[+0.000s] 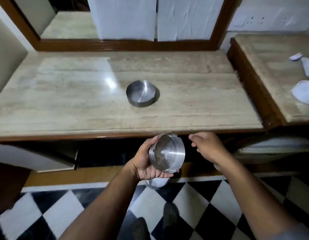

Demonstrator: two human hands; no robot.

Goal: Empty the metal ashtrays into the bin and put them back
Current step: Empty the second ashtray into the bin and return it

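Note:
A round metal ashtray (167,152) with grey ash residue inside is tilted toward me in my left hand (146,161), just below the counter's front edge. My right hand (208,146) hovers a little to its right, fingers loosely curled and holding nothing. A second metal ashtray (141,93) stands upright in the middle of the marble counter (63,101), its inside looking clean. Under my left hand a pale rounded object (156,182) shows on the floor; I cannot tell whether it is the bin.
A wood-framed mirror (126,44) rises behind the counter. A lower marble side table (271,66) on the right carries white items (304,91). Below is a black-and-white chequered floor (193,205), with my shoes (170,217) near the bottom.

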